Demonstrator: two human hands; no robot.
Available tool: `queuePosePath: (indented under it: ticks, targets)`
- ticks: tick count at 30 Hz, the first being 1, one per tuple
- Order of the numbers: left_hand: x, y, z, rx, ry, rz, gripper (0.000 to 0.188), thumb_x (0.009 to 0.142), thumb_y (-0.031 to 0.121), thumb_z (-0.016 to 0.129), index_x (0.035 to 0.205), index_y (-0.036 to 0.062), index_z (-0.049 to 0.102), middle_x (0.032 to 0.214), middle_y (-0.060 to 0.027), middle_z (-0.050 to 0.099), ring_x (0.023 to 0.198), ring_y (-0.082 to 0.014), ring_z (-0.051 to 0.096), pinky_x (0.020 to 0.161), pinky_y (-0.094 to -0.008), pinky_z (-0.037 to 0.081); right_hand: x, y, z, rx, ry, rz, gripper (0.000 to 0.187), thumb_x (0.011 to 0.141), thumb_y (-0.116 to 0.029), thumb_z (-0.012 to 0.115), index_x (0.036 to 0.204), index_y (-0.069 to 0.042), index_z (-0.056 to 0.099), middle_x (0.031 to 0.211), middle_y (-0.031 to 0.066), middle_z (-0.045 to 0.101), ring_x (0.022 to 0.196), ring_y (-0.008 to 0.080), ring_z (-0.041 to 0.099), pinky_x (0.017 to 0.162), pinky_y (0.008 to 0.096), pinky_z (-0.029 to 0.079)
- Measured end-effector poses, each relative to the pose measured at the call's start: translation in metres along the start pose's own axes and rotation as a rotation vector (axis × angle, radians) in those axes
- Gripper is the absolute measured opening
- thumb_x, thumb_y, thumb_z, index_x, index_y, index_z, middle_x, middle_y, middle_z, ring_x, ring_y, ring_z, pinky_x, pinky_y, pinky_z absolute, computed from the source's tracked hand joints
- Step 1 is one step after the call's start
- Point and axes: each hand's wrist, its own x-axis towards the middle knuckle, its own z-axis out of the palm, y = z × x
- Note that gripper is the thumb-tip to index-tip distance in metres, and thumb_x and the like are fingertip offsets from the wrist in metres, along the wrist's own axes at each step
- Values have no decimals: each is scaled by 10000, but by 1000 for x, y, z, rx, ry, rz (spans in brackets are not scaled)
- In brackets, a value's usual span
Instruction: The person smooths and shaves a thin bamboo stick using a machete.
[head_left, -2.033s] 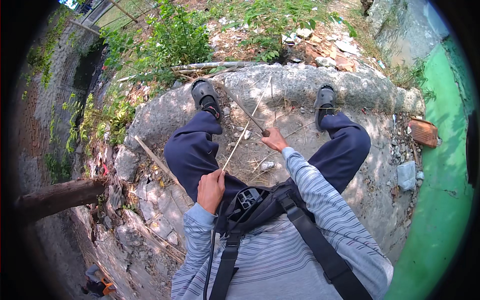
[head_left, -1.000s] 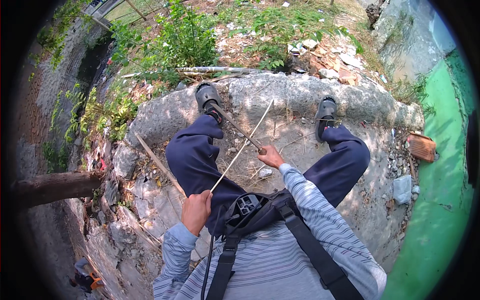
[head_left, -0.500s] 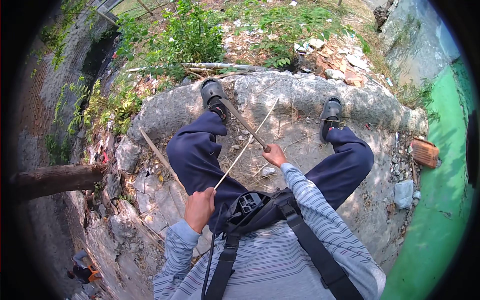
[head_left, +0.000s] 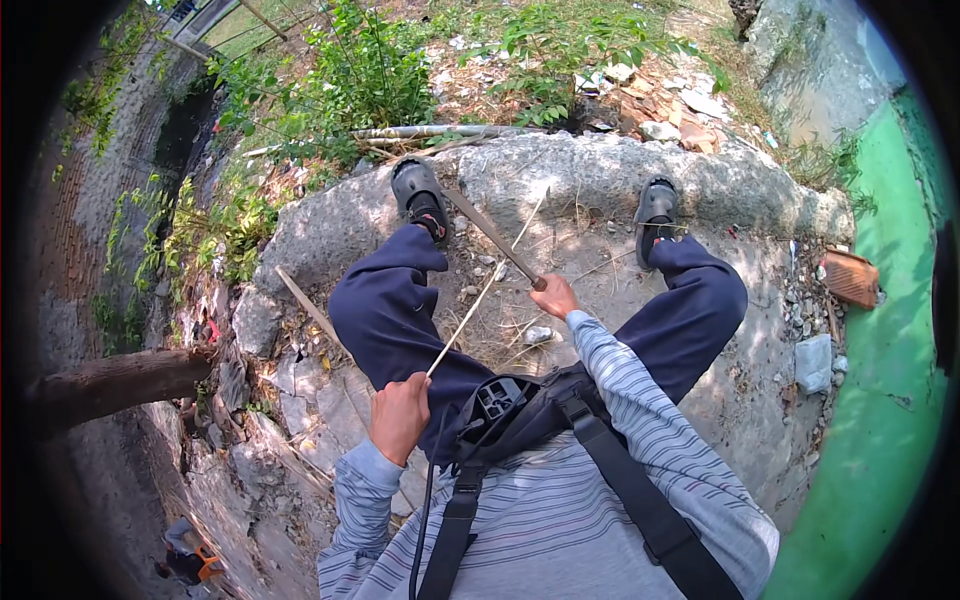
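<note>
Sun-dappled concrete (head_left: pixel 720 400) lies under us, bounded ahead by a rough ledge (head_left: pixel 590 175), with leafy plants (head_left: pixel 375 85) beyond it and a green surface (head_left: pixel 860 420) along our right. Compared with half a second ago, our right hand (head_left: pixel 556 298) has shifted slightly farther from our body, and the point where the long blade (head_left: pixel 485 228) crosses the pale stick (head_left: pixel 465 322) has slid nearer the stick's far tip; our left hand (head_left: pixel 400 420) has hardly moved. We judge that the blade is being worked along a steadied stick, though we cannot tell whether they touch. Our left fingers are curled around the stick's near end, most of its length running out ahead and rightward of them. Our right fingers are clenched around the blade's dark handle (head_left: pixel 538 283), to the right of the stick.
</note>
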Motion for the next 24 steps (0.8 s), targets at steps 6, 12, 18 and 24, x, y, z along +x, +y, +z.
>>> queuePosePath:
  ticks: [6, 12, 18, 24]
  targets:
    - [4, 6, -14, -21, 52, -29, 197, 1010, 195, 592, 902, 44, 658, 698, -248, 653, 680, -468, 660, 600, -569, 506, -15, -21, 6, 31, 22, -117, 256, 783, -247, 663, 856, -3, 645, 775, 224, 671, 732, 403, 655, 702, 489, 500]
    - [4, 11, -23, 61, 9, -30, 192, 1015, 195, 583, 910, 51, 655, 711, -244, 661, 684, -464, 665, 594, -571, 504, -4, -21, 2, -59, 5, -33, 260, 777, -306, 651, 901, -90, 723, 886, 222, 723, 893, 448, 693, 797, 516, 538]
    - [12, 23, -23, 99, -81, 9, 189, 1022, 194, 570, 933, 44, 643, 726, -241, 669, 688, -466, 666, 600, -579, 502, 21, 32, -12, -32, 128, 75, 314, 747, -290, 667, 928, -45, 743, 928, 253, 730, 923, 451, 703, 808, 495, 551]
    - [8, 5, -25, 97, -22, -35, 199, 1025, 196, 569, 921, 41, 637, 717, -236, 666, 682, -464, 662, 598, -577, 502, 13, 3, -5, -39, -98, -61, 303, 750, -286, 660, 932, -62, 752, 920, 242, 732, 910, 444, 705, 795, 491, 552]
